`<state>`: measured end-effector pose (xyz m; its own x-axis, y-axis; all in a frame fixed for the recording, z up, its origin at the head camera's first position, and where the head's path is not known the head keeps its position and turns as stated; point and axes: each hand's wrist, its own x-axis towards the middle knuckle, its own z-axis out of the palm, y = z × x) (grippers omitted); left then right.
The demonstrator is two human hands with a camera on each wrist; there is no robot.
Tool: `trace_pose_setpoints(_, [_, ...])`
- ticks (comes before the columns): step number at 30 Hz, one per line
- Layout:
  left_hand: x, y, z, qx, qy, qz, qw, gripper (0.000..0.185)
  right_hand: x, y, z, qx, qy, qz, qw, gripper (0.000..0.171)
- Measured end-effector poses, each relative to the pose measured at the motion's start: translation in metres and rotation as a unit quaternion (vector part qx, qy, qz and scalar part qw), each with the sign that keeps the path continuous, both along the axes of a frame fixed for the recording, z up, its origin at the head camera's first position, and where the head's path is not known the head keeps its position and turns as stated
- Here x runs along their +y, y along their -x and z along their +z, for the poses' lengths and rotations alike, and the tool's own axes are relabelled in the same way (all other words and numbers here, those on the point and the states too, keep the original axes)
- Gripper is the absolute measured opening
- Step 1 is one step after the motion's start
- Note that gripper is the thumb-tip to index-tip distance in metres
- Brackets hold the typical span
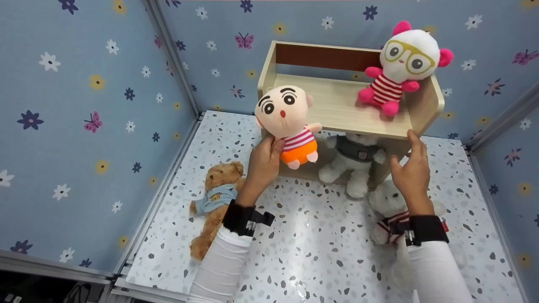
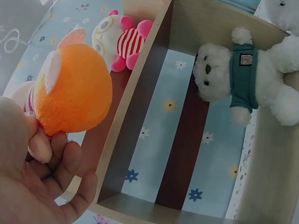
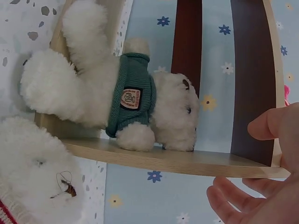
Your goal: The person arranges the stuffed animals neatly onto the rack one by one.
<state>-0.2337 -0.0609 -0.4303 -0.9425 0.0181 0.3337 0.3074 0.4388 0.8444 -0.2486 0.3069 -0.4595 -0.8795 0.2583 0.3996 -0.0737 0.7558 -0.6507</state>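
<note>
My left hand (image 1: 263, 168) holds a plush boy doll (image 1: 300, 139) by its lower side, with the thumb across it. The doll has a pink-striped shirt and orange shorts, and it is upright in front of the left end of a small wooden shelf (image 1: 328, 99). In the left wrist view its orange bottom (image 2: 77, 91) hides most of its body. At the shelf's right front corner, my right hand (image 1: 412, 174) grips the side panel (image 3: 187, 164), thumb inside and fingers outside. A pink-and-white plush panda (image 1: 388, 86) with yellow glasses sits on the top board's right end.
A white teddy bear in a dark green sweater (image 3: 135, 95) sits in the lower compartment. To the left, a brown teddy bear (image 1: 221, 202) in a blue shirt lies on the speckled tabletop (image 1: 311, 235). Another white bear (image 1: 385, 200) lies under my right forearm. Flowered walls enclose the table.
</note>
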Motion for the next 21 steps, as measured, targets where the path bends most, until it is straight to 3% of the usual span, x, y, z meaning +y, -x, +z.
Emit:
trace_pose_setpoints(5, [-0.001, 0.006, 0.006, 0.029, 0.007, 0.002, 0.9996, 0.043, -0.002, 0.001, -0.003, 0.001, -0.003, -0.016, 1.000, 0.075])
trace_pose_setpoints(14, [0.004, 0.014, 0.013, 0.060, 0.009, 0.035, 0.9975, 0.041, 0.000, 0.003, -0.008, 0.028, -0.006, -0.006, 1.000, 0.075])
trace_pose_setpoints(21, [0.009, 0.025, 0.022, 0.058, 0.014, 0.059, 0.9965, 0.038, 0.003, 0.002, -0.007, 0.007, 0.004, 0.006, 1.000, 0.078])
